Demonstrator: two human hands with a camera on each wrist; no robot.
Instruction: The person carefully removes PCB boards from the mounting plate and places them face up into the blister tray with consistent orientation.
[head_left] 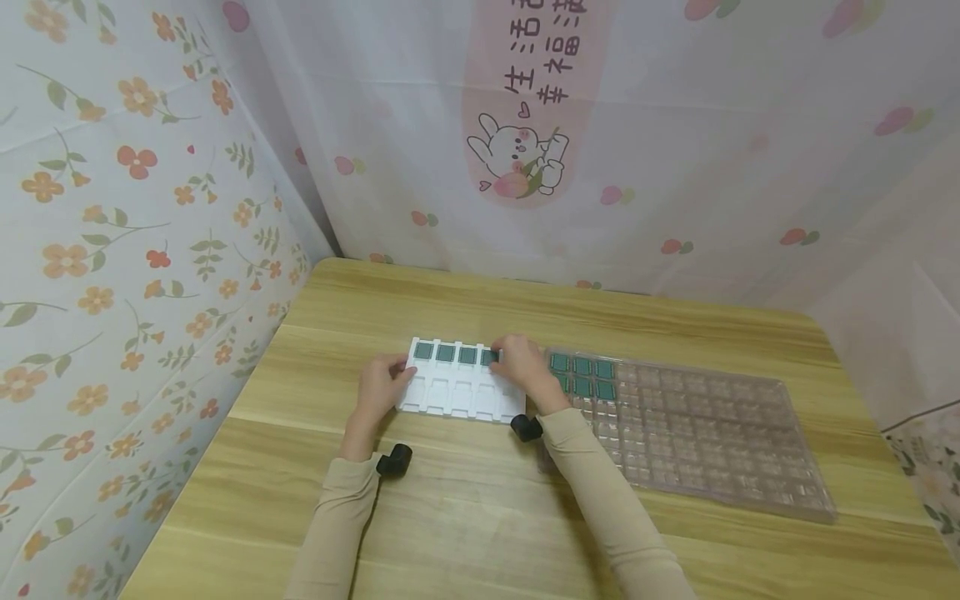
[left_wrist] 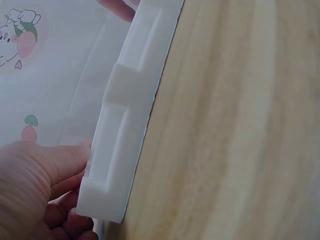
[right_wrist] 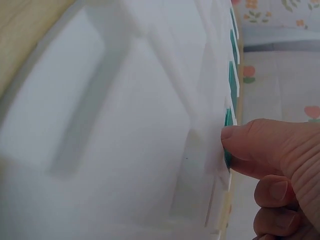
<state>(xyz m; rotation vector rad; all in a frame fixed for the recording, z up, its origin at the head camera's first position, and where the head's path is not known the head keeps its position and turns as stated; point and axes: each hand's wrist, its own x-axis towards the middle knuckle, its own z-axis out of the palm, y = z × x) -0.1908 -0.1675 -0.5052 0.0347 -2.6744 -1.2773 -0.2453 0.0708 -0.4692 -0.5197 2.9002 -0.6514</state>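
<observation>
A white plastic tray (head_left: 438, 392) with two rows of pockets lies in front of me. Three green square chips (head_left: 446, 353) sit in its far row, counting from the left. My left hand (head_left: 378, 387) holds the tray's left end, thumb on top; in the left wrist view the fingers (left_wrist: 65, 162) curl round its corner. At the fourth far pocket, my right hand (head_left: 523, 364) pinches another green chip (right_wrist: 228, 117) between thumb and finger, partly covering it. The near row of pockets holds no chips.
Right of the white tray lies a large clear plastic tray (head_left: 712, 425) with many pockets. Several green chips (head_left: 582, 367) fill its far left corner. Both trays are on a wooden table (head_left: 465, 517), with patterned curtains (head_left: 675, 167) behind and at the sides.
</observation>
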